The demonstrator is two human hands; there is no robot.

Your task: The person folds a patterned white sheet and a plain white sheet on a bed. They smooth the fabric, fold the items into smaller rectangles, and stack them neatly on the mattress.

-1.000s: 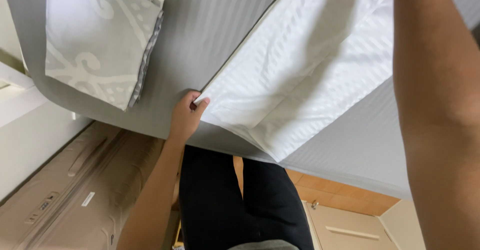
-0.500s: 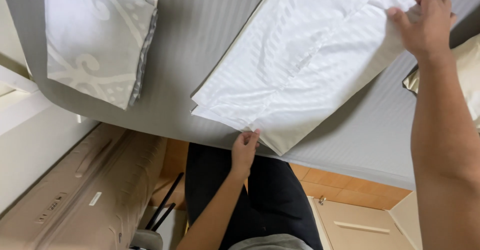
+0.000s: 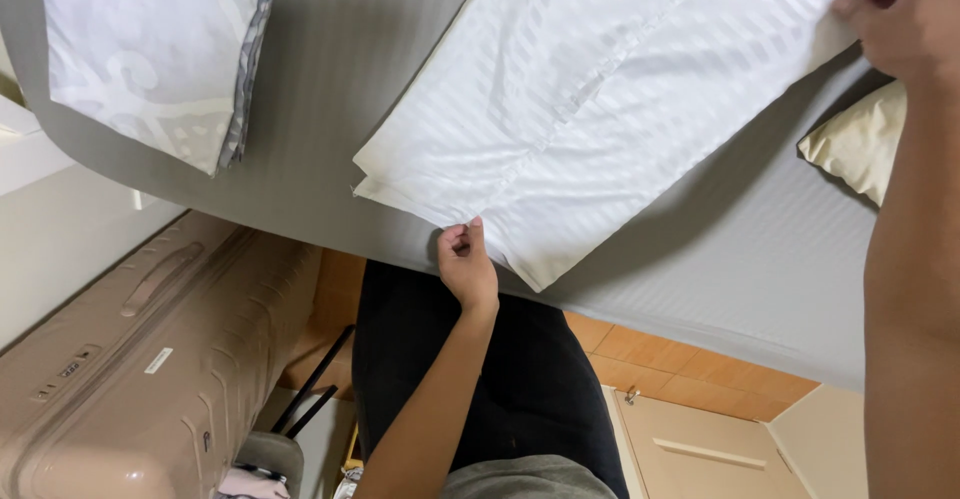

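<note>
A white striped pillowcase (image 3: 590, 109) lies spread on the grey bed sheet (image 3: 330, 79), reaching from the near edge to the top right. My left hand (image 3: 466, 262) comes up from below and pinches the pillowcase's near edge between thumb and fingers. My right hand (image 3: 900, 19) at the top right grips the pillowcase's far corner, and its forearm runs down the right side of the view. My black trousers (image 3: 500, 379) show below the bed edge.
A folded white and grey patterned cloth (image 3: 160, 49) lies on the bed at the upper left. A cream pillow (image 3: 860, 144) rests at the right. A beige hard suitcase (image 3: 150, 359) stands on the floor at the lower left. Orange floor tiles (image 3: 690, 369) and a pale cabinet door (image 3: 700, 449) are below.
My left hand slid right along the near edge of the pillowcase. My right hand pulled the far corner up and right, and the pillowcase now lies flatter and more stretched out.
</note>
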